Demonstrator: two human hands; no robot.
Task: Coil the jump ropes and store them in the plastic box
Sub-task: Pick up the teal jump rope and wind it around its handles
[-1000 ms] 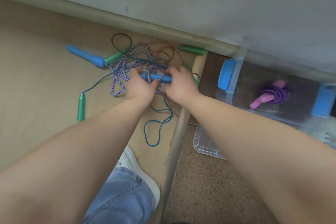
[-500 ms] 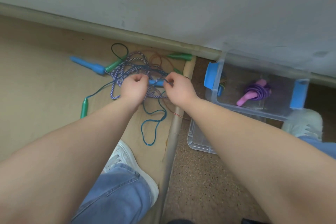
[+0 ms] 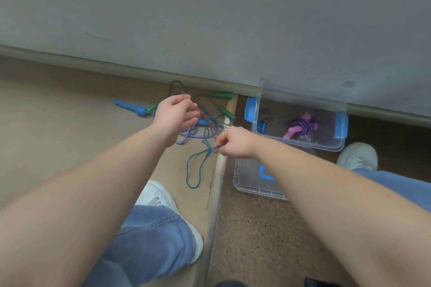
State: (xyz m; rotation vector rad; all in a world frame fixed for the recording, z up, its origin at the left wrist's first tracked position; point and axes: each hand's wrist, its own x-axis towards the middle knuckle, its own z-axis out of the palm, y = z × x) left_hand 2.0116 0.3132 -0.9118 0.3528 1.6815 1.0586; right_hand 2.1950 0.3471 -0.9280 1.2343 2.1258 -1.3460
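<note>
My right hand (image 3: 233, 143) pinches the blue cord (image 3: 208, 152) where it doubles on itself, fingers closed tight on it. The loop below trails slack on the floor (image 3: 58, 123). My left hand (image 3: 175, 116) is raised over the tangle of jump ropes (image 3: 186, 134), fingers curled round a few strands; I cannot tell which cords through the blur.

I judge all of this to be light and limp. No cord will keep a shape unless I hold it, and each one probably snags its neighbours if I tug. The thin blue cord looks smooth, so it is likely slippery in a pinch; the striped braid should grip better.

The stiff parts are the handles, the blue handle (image 3: 130, 106) and the green handle (image 3: 220, 95). Those are the sure places to take hold, and I would wind from there. The plastic box (image 3: 326, 147) stands open just to the right with a purple rope (image 3: 300, 123) already coiled inside.
</note>
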